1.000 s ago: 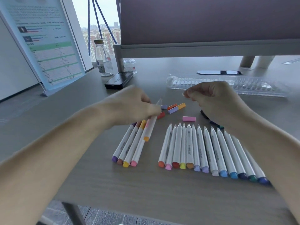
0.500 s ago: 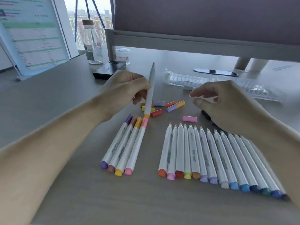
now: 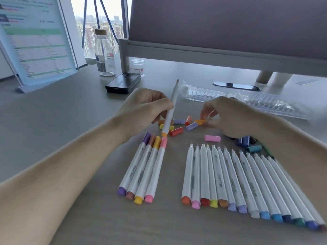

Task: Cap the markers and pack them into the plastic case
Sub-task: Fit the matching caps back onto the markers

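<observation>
My left hand (image 3: 145,110) grips an uncapped white marker (image 3: 170,110) with an orange end, tip pointing up and away. My right hand (image 3: 228,117) pinches an orange cap (image 3: 200,122) among the loose caps (image 3: 177,129) on the desk. Several capped markers (image 3: 143,167) lie in a group near my left forearm. A long row of uncapped markers (image 3: 235,181) lies to the right, partly under my right forearm. The clear plastic case (image 3: 256,105) lies behind my right hand.
A pink cap (image 3: 212,138) and dark blue and teal caps (image 3: 249,144) lie near my right wrist. A black box (image 3: 123,84), a glass bottle (image 3: 104,53), a small jar (image 3: 137,67) and a standing document board (image 3: 33,41) are at the back left. A monitor (image 3: 228,29) looms above.
My left hand has lifted the marker from the desk and raised it nearly upright. My right hand has dropped to the loose caps and pinched the orange one.
</observation>
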Demonstrator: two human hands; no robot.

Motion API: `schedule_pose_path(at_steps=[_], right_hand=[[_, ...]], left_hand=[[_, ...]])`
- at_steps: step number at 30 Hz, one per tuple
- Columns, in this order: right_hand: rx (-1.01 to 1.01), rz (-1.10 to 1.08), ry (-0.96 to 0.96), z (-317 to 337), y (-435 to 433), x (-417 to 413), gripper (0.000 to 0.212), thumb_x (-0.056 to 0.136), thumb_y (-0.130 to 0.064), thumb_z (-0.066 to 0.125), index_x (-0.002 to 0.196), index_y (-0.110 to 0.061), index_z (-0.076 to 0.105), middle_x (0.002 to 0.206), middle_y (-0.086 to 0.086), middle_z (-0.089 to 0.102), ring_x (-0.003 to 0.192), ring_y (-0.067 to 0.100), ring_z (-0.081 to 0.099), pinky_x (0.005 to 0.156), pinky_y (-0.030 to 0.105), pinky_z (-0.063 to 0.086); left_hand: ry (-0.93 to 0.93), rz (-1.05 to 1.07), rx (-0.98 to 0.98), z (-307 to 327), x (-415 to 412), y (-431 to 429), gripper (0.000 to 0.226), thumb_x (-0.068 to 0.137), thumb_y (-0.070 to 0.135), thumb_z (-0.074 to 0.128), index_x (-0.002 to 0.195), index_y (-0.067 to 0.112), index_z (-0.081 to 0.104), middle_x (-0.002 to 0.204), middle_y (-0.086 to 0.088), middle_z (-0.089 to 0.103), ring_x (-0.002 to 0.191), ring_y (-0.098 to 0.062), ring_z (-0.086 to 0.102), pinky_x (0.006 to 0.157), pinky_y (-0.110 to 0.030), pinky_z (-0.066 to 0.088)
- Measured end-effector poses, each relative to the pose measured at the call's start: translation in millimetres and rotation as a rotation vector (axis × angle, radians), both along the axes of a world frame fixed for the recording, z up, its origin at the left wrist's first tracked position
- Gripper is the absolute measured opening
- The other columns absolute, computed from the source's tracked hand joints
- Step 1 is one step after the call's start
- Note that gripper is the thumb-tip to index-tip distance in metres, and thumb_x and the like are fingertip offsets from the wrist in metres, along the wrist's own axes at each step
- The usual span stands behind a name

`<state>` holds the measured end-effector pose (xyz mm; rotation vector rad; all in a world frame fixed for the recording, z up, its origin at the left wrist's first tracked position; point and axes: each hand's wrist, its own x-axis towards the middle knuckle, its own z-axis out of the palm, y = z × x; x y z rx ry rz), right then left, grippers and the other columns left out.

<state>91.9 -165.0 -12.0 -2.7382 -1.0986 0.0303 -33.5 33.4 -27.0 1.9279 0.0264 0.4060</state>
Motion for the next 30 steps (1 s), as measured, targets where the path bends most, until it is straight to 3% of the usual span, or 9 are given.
schedule_pose_path(at_steps=[3,6,8,10,14,21,28,30], right_hand=[[-0.011,-0.009,-0.038,1,-10,-3,0.004,0.096,-0.028,0.067,0.094,-0.030,0.064,0.105,-0.004,0.067,0.104,0.020,0.061,0.095,0.039,0.048],[0.144,-0.034,-0.079,3,-30,-11,0.005,0.094,-0.026,0.069,0.093,-0.029,0.066,0.095,-0.009,0.069,0.096,0.015,0.063,0.085,0.033,0.049],[0.264,-0.024,-0.051,2,-41,-21,0.009,0.093,-0.024,0.070,0.090,-0.032,0.066,0.087,-0.013,0.070,0.088,0.009,0.065,0.082,0.032,0.052],[0.359,-0.006,-0.014,0,-47,-29,0.010,0.092,-0.024,0.071,0.089,-0.033,0.068,0.083,-0.013,0.072,0.084,0.010,0.067,0.083,0.041,0.055],[0.515,0.019,0.058,-8,-48,-36,0.009,0.091,-0.025,0.073,0.090,-0.034,0.073,0.081,-0.015,0.073,0.082,0.010,0.068,0.085,0.045,0.056],[0.512,0.016,0.048,-11,-49,-38,0.012,0.091,-0.023,0.071,0.088,-0.035,0.072,0.080,-0.021,0.071,0.081,0.004,0.067,0.085,0.040,0.055],[0.496,0.037,0.044,-14,-45,-40,0.015,0.092,-0.019,0.070,0.089,-0.034,0.072,0.072,-0.015,0.073,0.074,0.000,0.067,0.082,0.038,0.056],[0.500,0.050,0.062,-15,-44,-41,0.014,0.093,-0.020,0.070,0.090,-0.033,0.072,0.071,-0.020,0.071,0.067,0.000,0.066,0.073,0.035,0.056]], left_hand=[[0.009,0.008,0.043,-1,0,-1,0.025,0.097,0.013,0.061,0.074,0.009,0.071,0.063,0.004,0.062,0.057,-0.003,0.053,0.059,-0.018,0.044],[-0.007,0.011,0.108,0,-1,-3,0.023,0.098,0.008,0.059,0.078,0.009,0.070,0.059,0.012,0.063,0.054,-0.001,0.057,0.059,-0.013,0.044],[-0.025,0.008,0.165,0,-2,-4,0.018,0.098,0.009,0.062,0.084,0.008,0.073,0.066,0.008,0.070,0.057,-0.004,0.062,0.059,-0.015,0.048],[-0.057,0.009,0.255,0,-3,-4,0.013,0.096,0.014,0.067,0.088,0.013,0.076,0.076,0.000,0.075,0.066,-0.010,0.067,0.063,-0.020,0.051],[-0.125,0.020,0.456,-3,-6,-4,0.008,0.093,0.022,0.073,0.087,0.020,0.077,0.078,0.011,0.072,0.068,-0.001,0.056,0.062,-0.009,0.038],[-0.138,0.021,0.607,-2,-9,-2,0.003,0.091,0.023,0.075,0.091,0.025,0.078,0.077,0.019,0.067,0.067,0.009,0.054,0.062,-0.005,0.036],[-0.164,-0.015,0.629,-3,-9,-4,0.004,0.089,0.024,0.075,0.090,0.028,0.077,0.078,0.013,0.069,0.069,0.002,0.055,0.060,-0.008,0.034],[-0.167,-0.029,0.629,-5,-8,-3,0.004,0.089,0.024,0.077,0.090,0.028,0.077,0.080,0.013,0.070,0.075,-0.004,0.059,0.063,-0.010,0.035]])
